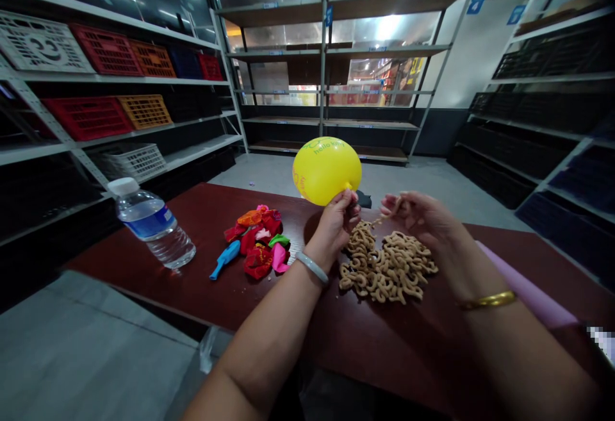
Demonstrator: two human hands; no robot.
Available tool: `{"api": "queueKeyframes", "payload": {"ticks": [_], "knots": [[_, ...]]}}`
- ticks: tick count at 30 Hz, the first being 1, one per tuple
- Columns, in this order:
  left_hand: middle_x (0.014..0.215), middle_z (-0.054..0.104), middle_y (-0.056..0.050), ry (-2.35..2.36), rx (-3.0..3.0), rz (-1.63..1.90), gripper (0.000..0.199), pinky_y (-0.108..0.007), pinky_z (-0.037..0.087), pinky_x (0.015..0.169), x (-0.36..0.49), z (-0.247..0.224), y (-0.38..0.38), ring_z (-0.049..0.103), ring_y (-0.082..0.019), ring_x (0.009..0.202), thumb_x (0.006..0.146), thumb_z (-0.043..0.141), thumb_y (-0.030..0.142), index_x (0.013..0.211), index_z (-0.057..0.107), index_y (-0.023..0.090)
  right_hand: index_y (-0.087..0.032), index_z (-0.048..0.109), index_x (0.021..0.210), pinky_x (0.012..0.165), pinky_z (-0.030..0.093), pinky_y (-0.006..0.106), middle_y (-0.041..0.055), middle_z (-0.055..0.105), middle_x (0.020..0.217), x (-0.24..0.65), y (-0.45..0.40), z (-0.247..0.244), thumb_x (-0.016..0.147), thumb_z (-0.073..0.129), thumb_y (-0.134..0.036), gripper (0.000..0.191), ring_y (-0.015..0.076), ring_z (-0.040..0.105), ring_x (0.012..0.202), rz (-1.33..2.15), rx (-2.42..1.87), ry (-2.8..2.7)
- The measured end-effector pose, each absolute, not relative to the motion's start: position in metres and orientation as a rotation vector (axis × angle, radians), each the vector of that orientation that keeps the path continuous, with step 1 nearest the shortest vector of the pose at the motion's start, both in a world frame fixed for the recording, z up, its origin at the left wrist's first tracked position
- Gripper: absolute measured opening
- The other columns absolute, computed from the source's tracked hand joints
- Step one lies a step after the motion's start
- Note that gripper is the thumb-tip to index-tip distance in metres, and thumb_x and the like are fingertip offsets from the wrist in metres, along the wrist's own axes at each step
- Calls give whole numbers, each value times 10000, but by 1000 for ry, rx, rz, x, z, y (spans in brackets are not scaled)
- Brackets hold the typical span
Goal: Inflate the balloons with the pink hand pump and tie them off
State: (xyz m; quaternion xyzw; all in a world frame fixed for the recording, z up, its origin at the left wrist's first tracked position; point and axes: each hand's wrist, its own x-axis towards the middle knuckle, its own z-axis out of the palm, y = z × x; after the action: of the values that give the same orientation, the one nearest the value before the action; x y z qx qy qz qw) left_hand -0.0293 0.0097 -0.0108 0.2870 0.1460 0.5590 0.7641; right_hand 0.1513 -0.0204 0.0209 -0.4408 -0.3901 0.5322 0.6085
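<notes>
My left hand [342, 216] pinches the neck of an inflated yellow balloon [327, 170] printed with "hello kitty". A little to the right, my right hand [423, 216] has its fingers closed on a thin tan band [398, 207], which hangs toward the left. Below both hands lies a heap of curled tan bands [394, 267] that look like rubber bands. Left of my left forearm is a loose pile of deflated balloons [259, 241] in red, orange, pink and green, with a blue deflated balloon [225, 258] at its edge.
A water bottle [152, 225] stands at the left of the dark red table [192, 296]. A pink sheet or roll [526, 286] lies on the right side. Shelves with plastic crates [89, 118] line the left wall, and a metal rack [323, 75] stands behind.
</notes>
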Motion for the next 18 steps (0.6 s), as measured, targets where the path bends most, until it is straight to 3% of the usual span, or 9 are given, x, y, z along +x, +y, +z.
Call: {"api": "queueKeyframes", "payload": {"ticks": [3,5,8,13,18], "knots": [[759,593,33,336,643,1166,303,-148,381,475,-25,-12,6,569,-53,604,707,840,315,842,619,157,-206,679,686,581,529,252,1,671,697,149,-24,14,686,787,-334,168,96,553,558,1311,-921,-823],[767,596,31,349,659,1146,293,-153,421,501,-22,-13,4,588,-57,617,714,834,313,839,624,152,-212,705,712,543,490,232,3,688,748,149,-26,10,716,783,-434,235,78,510,541,1252,-897,-901],[767,604,20,374,680,1136,276,-150,429,493,-19,-14,2,589,-57,603,736,812,323,827,621,146,-230,760,778,628,502,258,35,731,879,152,-30,4,785,704,-551,326,116,591,667,1012,-987,-1199],[722,626,3,446,836,1139,289,-151,232,349,-14,-15,0,408,-15,407,787,742,392,789,593,144,-252,780,809,812,515,342,55,751,922,151,-34,0,879,614,-472,285,206,678,862,326,-1140,-1855],[674,611,8,600,1022,1290,309,-199,397,458,-3,-26,0,523,-86,483,793,709,457,774,613,164,-241,770,884,874,496,388,81,750,958,141,-39,-1,947,507,-376,302,235,668,919,-98,-1178,-2067]]}}
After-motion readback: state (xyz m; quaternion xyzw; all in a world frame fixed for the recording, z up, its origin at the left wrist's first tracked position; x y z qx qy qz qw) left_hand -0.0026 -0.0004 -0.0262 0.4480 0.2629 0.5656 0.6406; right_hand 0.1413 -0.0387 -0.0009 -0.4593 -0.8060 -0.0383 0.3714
